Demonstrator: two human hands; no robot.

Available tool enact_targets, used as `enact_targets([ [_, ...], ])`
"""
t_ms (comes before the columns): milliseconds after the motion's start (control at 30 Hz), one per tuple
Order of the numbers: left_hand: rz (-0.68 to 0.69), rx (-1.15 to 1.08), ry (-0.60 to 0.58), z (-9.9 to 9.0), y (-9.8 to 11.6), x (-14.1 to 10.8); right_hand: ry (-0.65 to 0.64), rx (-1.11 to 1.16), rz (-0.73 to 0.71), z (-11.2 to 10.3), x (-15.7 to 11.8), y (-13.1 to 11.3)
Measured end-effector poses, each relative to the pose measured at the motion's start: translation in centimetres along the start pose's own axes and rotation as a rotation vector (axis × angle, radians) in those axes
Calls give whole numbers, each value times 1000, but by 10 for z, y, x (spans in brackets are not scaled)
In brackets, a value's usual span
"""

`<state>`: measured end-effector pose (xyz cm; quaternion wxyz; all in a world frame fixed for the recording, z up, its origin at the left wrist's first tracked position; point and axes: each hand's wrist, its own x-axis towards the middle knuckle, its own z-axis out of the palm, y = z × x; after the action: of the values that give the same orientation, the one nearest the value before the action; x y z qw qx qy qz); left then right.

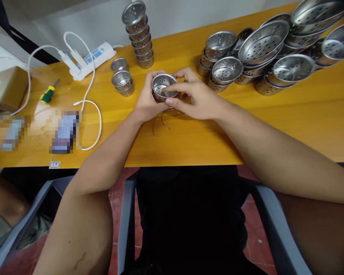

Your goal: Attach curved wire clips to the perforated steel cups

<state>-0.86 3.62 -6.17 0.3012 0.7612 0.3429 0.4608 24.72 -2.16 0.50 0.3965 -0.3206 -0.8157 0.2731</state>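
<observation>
A small perforated metal cup [159, 84] is held just over the table, its open mouth facing up. My left hand [145, 102] wraps around its left side. My right hand [200, 95] grips the right edge, with the thumb at the near rim and the index finger reaching across the opening. Thin curved wires [162, 121] show below the cup; whether they touch it, I cannot tell. To the left, a short stack of similar cups [122, 81] stands near my left hand.
A taller cup stack [141, 38] rises near the wall. Many perforated cups and bowls [263, 46] crowd the right rear. Leftward lie a power strip [94, 59] with a white cable [100, 118], a screwdriver [48, 94], a blurred phone-like object [64, 131] and a box [13, 89].
</observation>
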Motion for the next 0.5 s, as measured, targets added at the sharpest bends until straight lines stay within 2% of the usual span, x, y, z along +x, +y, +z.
enact_targets([
  [133, 65, -34, -21, 0, -14, 0, -7, -33, -36, 0, -1, 0],
  [267, 141, -127, -10, 0, -23, 0, 32, -91, -42, -7, -2, -15],
  [400, 26, -26, -28, 3, -20, 1, 46, -131, -55, -12, 0, -21],
  [500, 5, 14, -23, 0, -21, 1, 144, -252, -141, -25, 6, -7],
])
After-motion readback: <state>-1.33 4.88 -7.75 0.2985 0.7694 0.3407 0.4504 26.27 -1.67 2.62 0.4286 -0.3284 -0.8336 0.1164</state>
